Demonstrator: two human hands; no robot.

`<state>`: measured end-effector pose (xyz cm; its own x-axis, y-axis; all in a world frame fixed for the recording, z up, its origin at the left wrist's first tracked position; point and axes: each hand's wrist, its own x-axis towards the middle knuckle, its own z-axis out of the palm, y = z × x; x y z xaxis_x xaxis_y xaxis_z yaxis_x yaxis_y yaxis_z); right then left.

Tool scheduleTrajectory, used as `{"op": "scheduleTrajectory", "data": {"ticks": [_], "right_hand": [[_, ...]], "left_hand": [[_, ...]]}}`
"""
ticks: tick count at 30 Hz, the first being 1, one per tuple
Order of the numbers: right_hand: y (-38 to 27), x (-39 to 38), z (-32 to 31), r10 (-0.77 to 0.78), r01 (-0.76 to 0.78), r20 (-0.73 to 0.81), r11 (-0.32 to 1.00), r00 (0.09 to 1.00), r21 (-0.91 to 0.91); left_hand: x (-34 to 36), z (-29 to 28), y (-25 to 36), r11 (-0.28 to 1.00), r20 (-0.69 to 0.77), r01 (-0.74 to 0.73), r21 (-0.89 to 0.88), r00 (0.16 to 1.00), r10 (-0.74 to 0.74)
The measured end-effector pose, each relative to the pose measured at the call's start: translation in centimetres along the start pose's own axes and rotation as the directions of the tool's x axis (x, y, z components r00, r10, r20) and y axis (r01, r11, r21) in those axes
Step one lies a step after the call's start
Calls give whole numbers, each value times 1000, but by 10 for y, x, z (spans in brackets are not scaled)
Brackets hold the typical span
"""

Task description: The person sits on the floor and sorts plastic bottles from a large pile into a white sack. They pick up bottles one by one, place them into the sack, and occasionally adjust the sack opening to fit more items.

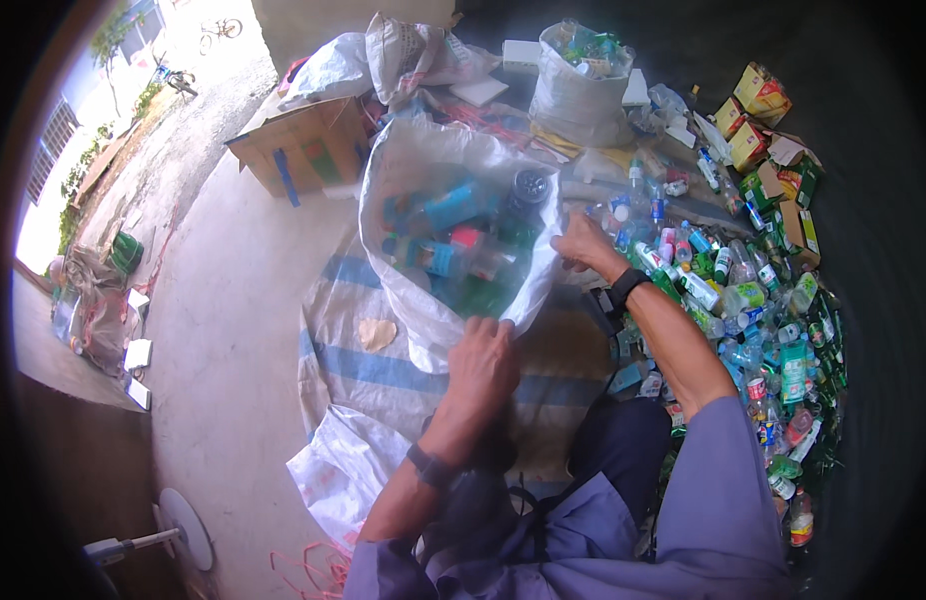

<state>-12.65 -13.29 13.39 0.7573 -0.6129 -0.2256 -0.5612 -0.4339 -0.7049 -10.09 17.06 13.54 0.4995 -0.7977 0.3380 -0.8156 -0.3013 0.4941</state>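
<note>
In front of me a white woven sack (pixel 408 300) stands with its mouth wide. Inside lie several plastic bottles (pixel 448 258), some blue and green, slightly blurred. My left hand (pixel 483 362) grips the sack's near rim, fingers curled over the edge. On the right side of the mouth, my right hand (pixel 589 243) pinches the rim. Dark bands circle both my wrists. Right beside my right arm spreads a large heap of plastic bottles (pixel 745 298). Beneath the sack is a blue-and-beige striped sheet (pixel 373 365).
A second white sack (pixel 583 105) full of bottles stands at the back. Cardboard boxes are at the back left (pixel 308 150) and far right (pixel 753 145). An empty white bag (pixel 348 470) lies near my left arm. A fan-like round disc (pixel 186 528) stands lower left.
</note>
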Motion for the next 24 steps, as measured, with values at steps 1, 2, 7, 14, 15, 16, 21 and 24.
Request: {"op": "scheduleTrajectory", "data": {"ticks": [1,2,7,14,15,16,21,24], "right_hand": [[2,1,2,-8,2,-86,997,996,-79],[3,3,4,-22,-5,-173,988,985,-157],[26,0,-1,144,-91,-292,978,946,190],[30,-16,3,107,-58,-80,881,991,469],[28,-19,3,84,-43,-69,889,994,456],[27,-22,2,59,-28,-55,892,997,451],[42,-47,-28,16,-34,49,913,999,407],[73,-73,-69,5,-29,120,979,993,200]], "left_hand": [[-1,1,0,1000,-2,4,12,1000,-4],[-1,1,-1,1000,-5,10,26,1000,-10],[2,3,-9,996,-178,11,93,984,6],[7,4,-9,993,-212,-32,115,976,56],[8,3,-8,992,-206,-36,120,977,60],[10,4,-7,991,-215,-54,120,974,78],[7,4,-4,992,-166,-52,117,983,72],[9,5,-9,989,-144,-85,124,984,103]]}}
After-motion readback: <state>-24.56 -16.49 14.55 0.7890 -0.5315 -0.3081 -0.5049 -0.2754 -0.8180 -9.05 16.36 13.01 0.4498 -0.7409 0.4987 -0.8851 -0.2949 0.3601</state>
